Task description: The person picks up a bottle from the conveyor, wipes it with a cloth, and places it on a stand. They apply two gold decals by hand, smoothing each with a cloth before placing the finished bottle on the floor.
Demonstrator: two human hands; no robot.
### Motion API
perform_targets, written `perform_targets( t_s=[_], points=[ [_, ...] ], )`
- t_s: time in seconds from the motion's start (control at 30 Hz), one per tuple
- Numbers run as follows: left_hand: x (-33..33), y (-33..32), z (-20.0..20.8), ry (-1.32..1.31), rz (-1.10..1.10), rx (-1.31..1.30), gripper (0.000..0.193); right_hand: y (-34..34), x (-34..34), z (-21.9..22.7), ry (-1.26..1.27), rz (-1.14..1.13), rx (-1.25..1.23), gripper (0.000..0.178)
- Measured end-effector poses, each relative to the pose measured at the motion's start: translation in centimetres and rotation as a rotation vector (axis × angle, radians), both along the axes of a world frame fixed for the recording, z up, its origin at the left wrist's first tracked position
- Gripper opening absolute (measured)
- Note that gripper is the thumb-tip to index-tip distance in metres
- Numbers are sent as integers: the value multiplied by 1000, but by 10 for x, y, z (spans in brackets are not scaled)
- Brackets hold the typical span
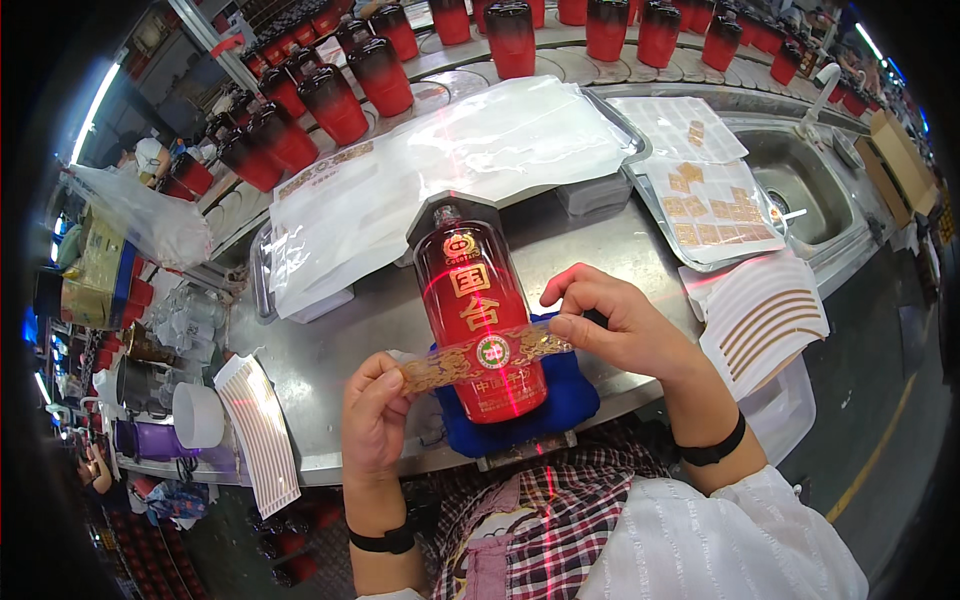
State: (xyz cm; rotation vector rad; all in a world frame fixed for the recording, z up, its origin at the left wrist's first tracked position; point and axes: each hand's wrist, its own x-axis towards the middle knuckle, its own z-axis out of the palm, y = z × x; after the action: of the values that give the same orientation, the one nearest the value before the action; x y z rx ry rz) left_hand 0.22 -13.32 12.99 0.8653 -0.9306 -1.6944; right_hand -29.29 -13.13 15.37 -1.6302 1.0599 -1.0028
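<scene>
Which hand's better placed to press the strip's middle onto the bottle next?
Probably the right hand: it looks nearer the round seal on the gold strip, index finger apparently raised. The left hand pinches the strip's left end.

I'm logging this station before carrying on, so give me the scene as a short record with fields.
Left hand: pinches left end of gold strip
Right hand: at the strip's right end
Strip position: across lower front of red bottle
Bottle position: neck toward far side, lower part over blue cushion
Left side: striped sheet
Right side: sink
Far side: more bottles
</scene>
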Motion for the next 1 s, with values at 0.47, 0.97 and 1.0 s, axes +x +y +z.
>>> perform_targets(
  t_s=[0.47, 0.97, 1.0],
  points=[
    [-4, -1, -7, 8, 20, 11, 13, -4, 1, -7, 54, -26, -55, 21],
    [-5, 0, -7, 4, 16, 5, 13, -5, 2, -9, 57, -47, -39, 20],
    [-5, -1, -8, 1, 8, 0, 12, -5, 2, -10, 57, -47, -39, 20]
  ],
)
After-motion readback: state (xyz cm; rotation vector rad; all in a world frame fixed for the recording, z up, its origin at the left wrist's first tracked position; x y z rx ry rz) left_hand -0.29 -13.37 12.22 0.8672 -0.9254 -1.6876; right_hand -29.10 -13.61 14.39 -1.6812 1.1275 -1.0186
